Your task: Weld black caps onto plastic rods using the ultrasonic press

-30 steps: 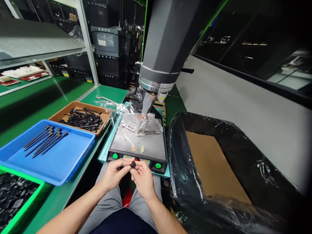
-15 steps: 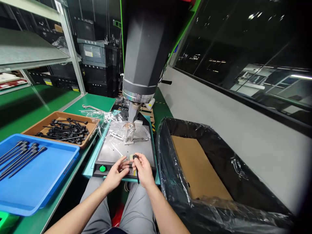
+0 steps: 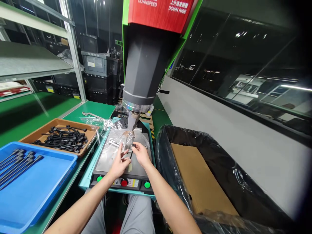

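Observation:
Both my hands are over the metal base plate (image 3: 109, 159) of a press machine (image 3: 145, 65). My right hand (image 3: 140, 154) pinches the head of a thin black pin (image 3: 132, 151) close to the metal fixture (image 3: 126, 139) under the machine's horn (image 3: 133, 121). My left hand (image 3: 120, 162) is beside it, fingers partly stretched toward the pin's lower end. Crinkled clear plastic film (image 3: 104, 125) lies around the fixture.
A blue tray (image 3: 44, 182) with several black pins (image 3: 18, 162) and a brown tray (image 3: 58, 123) of black parts sit on the green bench at left. Green and red buttons (image 3: 123, 182) line the machine's front. A black-bagged cardboard box (image 3: 195, 175) stands at right.
The view has tilted up. Both hands moved forward from the machine's front edge onto the plate, carrying the black pin to the fixture.

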The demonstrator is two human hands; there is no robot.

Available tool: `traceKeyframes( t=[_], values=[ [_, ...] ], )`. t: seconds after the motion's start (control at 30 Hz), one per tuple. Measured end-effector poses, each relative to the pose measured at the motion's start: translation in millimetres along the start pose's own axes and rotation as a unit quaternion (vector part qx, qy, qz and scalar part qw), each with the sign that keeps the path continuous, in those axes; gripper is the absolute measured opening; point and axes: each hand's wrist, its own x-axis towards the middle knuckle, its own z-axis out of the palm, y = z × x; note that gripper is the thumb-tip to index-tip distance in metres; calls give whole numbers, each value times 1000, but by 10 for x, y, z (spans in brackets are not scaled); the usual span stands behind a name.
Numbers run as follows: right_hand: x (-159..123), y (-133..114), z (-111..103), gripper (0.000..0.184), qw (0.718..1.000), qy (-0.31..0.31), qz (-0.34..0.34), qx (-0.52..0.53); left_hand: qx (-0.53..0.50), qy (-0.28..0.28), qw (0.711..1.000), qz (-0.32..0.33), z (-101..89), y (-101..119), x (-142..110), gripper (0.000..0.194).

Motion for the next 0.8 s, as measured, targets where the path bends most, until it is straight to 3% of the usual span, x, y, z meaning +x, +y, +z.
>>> traceKeyframes(
  t=[0.17, 0.4, 0.53, 0.8],
  values=[
    [243, -124, 150, 33, 997, 19, -40, -60, 23, -13, 999, 33, -59, 212, 73, 87],
    [446, -322, 173, 27, 986, 77, -108, -96, 29, -16, 998, 57, -111, 358, 213, 86],
    [642, -280, 235, 25, 996, 85, -37, -11, 15, -16, 999, 48, -117, 394, 272, 85],
    [763, -269, 240, 34, 998, -22, 33, 56, -1, -14, 999, 38, -149, 368, 300, 86]
  ],
)
